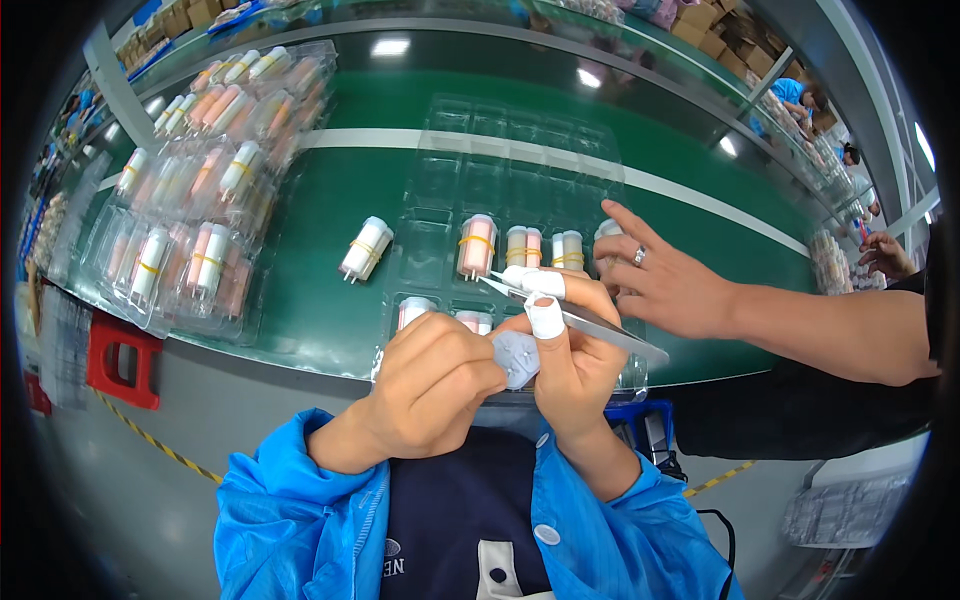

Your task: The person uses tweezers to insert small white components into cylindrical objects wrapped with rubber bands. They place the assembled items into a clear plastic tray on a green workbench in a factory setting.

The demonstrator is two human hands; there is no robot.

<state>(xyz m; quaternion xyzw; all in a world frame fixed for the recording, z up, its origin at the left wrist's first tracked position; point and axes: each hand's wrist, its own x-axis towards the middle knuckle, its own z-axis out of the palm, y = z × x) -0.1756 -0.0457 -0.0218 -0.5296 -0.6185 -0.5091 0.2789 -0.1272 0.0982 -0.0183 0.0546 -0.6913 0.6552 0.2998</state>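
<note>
My left hand is closed, its fingertips pinching the edge of a pale grey-blue round piece in front of my chest. My right hand, with white covers on two fingers, grips a pair of metal tweezers and also touches the round piece. The tweezers' tips point up and left, close to a pink bundle of cylinders with a yellow band. That bundle stands in a clear plastic tray. Other bundles sit in the same tray, partly hidden by my hands.
A co-worker's hand with a ring reaches in from the right over the tray. One white banded bundle lies on the green table. Stacked filled trays stand at left; a red stool is below.
</note>
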